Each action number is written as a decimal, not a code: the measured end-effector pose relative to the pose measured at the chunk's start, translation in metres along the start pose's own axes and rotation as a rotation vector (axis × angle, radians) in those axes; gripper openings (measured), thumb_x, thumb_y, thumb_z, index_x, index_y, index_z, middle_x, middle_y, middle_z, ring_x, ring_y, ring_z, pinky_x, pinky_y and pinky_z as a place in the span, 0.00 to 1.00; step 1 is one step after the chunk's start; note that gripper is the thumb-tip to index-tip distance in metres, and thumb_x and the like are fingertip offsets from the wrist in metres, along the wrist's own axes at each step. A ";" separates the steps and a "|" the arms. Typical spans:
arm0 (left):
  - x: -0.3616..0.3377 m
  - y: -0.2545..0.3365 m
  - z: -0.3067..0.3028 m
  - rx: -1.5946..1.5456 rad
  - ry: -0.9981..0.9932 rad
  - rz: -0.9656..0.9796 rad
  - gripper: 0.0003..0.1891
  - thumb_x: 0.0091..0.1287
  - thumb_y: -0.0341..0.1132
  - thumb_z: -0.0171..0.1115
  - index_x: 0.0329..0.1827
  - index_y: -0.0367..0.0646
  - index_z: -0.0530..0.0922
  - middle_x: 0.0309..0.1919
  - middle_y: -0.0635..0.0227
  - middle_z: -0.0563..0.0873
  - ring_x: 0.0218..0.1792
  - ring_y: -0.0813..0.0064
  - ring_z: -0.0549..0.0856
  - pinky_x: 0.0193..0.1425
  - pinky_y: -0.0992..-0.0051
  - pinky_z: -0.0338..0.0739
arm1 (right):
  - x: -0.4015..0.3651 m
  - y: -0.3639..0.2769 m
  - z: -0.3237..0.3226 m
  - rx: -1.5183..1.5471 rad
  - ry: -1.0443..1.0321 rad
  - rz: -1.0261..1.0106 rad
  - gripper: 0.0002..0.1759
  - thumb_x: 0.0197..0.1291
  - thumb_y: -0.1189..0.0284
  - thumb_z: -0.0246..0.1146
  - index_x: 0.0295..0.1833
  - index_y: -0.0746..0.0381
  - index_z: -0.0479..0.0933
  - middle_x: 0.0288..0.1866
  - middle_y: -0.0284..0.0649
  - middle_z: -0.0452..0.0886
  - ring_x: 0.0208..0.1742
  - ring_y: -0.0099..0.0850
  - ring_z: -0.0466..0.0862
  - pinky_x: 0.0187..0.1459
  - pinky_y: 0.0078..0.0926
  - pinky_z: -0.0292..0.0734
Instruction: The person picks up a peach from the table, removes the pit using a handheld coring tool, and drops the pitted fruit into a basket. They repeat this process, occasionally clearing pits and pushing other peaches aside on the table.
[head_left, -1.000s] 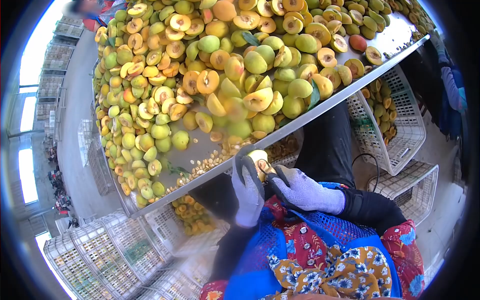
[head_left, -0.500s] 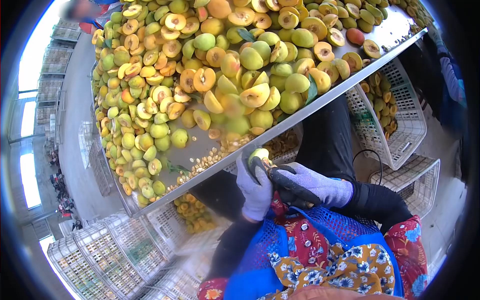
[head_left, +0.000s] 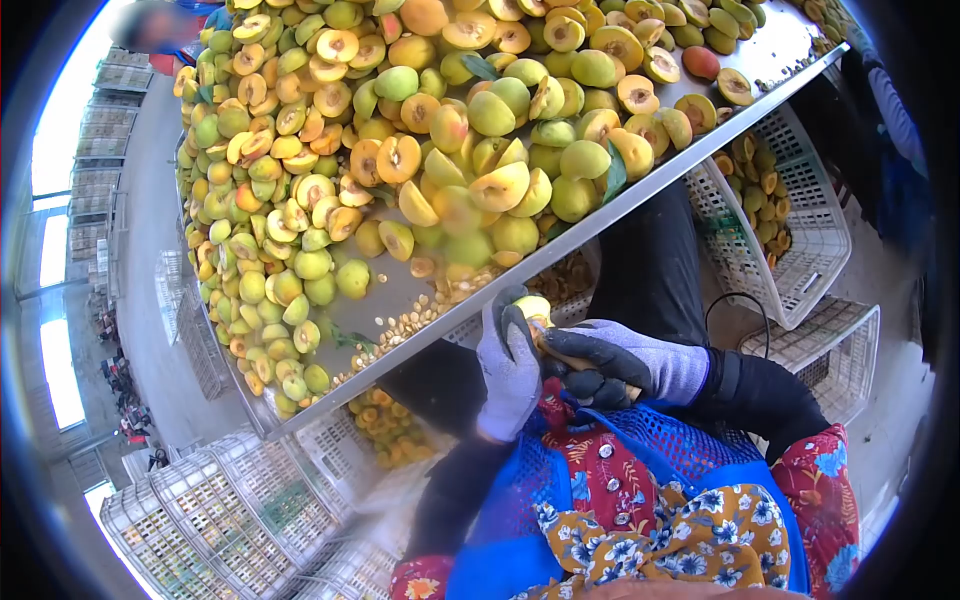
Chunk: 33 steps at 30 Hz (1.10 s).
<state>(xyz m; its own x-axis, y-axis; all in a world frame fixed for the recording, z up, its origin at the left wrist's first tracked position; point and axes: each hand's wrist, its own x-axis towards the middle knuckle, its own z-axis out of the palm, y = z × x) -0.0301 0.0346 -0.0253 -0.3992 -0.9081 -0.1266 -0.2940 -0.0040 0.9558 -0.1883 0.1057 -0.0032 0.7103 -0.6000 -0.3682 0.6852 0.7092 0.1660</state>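
My left hand (head_left: pixel 510 365), in a lilac glove with dark fingertips, is closed around a pale yellow-green apricot (head_left: pixel 533 307) just below the table's metal edge. My right hand (head_left: pixel 640 362), gloved the same way, meets it at the fruit. Its dark fingers are wrapped round a slim tool, of which a tan handle end (head_left: pixel 633 392) shows; the working end is hidden. Beyond my hands, whole and halved apricots (head_left: pixel 500 188) lie heaped on the metal table (head_left: pixel 390 285). Loose pits (head_left: pixel 415 322) lie along its near edge.
The table's raised metal rim (head_left: pixel 600 222) runs diagonally before me. A white crate (head_left: pixel 825 235) of apricot halves stands at right, another crate (head_left: pixel 850 365) below it. More crates (head_left: pixel 230 500) stand at lower left. People (head_left: pixel 160 30) are at the far left and right edges.
My right hand has turned slightly, and the tan handle end now shows beneath its fingers. The apricot stays in my left hand. The whole view has shifted a little.
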 end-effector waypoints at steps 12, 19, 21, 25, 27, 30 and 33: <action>0.000 0.012 0.000 0.198 0.026 0.308 0.18 0.79 0.35 0.43 0.60 0.30 0.73 0.48 0.49 0.84 0.48 0.58 0.85 0.56 0.66 0.78 | -0.006 -0.008 -0.003 0.259 -0.032 0.153 0.21 0.75 0.56 0.53 0.41 0.65 0.71 0.19 0.32 0.68 0.12 0.15 0.61 0.07 0.10 0.57; -0.001 0.007 0.005 -0.459 -0.165 -0.001 0.21 0.80 0.41 0.42 0.60 0.31 0.72 0.49 0.52 0.84 0.50 0.65 0.84 0.58 0.69 0.77 | -0.002 0.002 -0.025 0.545 -0.253 0.216 0.21 0.76 0.57 0.52 0.44 0.68 0.72 0.18 0.28 0.61 0.11 0.12 0.56 0.07 0.09 0.54; 0.009 0.003 -0.003 -0.305 -0.278 0.167 0.21 0.80 0.41 0.42 0.60 0.31 0.72 0.50 0.52 0.84 0.50 0.65 0.84 0.58 0.69 0.77 | 0.002 0.005 -0.039 0.527 -0.339 0.233 0.21 0.76 0.57 0.51 0.45 0.68 0.72 0.18 0.28 0.62 0.11 0.12 0.55 0.07 0.09 0.54; 0.009 -0.004 -0.005 -0.292 -0.307 0.148 0.25 0.81 0.49 0.42 0.58 0.32 0.73 0.51 0.51 0.84 0.50 0.64 0.85 0.56 0.66 0.79 | 0.000 0.001 -0.038 0.486 -0.367 0.281 0.19 0.76 0.59 0.52 0.45 0.66 0.73 0.22 0.33 0.70 0.12 0.14 0.63 0.08 0.10 0.59; 0.004 -0.002 -0.003 -0.289 -0.280 0.191 0.21 0.80 0.42 0.42 0.58 0.31 0.74 0.49 0.52 0.85 0.48 0.64 0.85 0.56 0.67 0.79 | -0.007 -0.001 -0.026 0.415 -0.197 0.214 0.17 0.76 0.60 0.53 0.46 0.65 0.74 0.25 0.35 0.74 0.14 0.17 0.69 0.10 0.11 0.62; 0.005 -0.001 -0.010 -0.140 -0.259 0.297 0.19 0.79 0.38 0.43 0.57 0.31 0.75 0.46 0.53 0.85 0.47 0.64 0.86 0.55 0.68 0.79 | -0.018 -0.010 0.011 0.162 0.091 0.168 0.20 0.77 0.57 0.51 0.45 0.65 0.72 0.25 0.36 0.71 0.14 0.15 0.65 0.10 0.09 0.59; 0.004 0.014 -0.013 -0.180 -0.255 0.186 0.19 0.79 0.38 0.43 0.56 0.31 0.76 0.44 0.53 0.86 0.45 0.64 0.86 0.55 0.67 0.79 | -0.014 -0.016 0.012 0.205 0.093 0.250 0.21 0.77 0.55 0.50 0.44 0.64 0.71 0.25 0.36 0.69 0.13 0.12 0.60 0.08 0.08 0.55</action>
<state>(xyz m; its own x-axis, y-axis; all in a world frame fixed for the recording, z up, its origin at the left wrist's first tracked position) -0.0246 0.0255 -0.0095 -0.6422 -0.7664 0.0135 -0.0477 0.0575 0.9972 -0.2073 0.0987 0.0106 0.8490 -0.3743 -0.3730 0.5168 0.7354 0.4382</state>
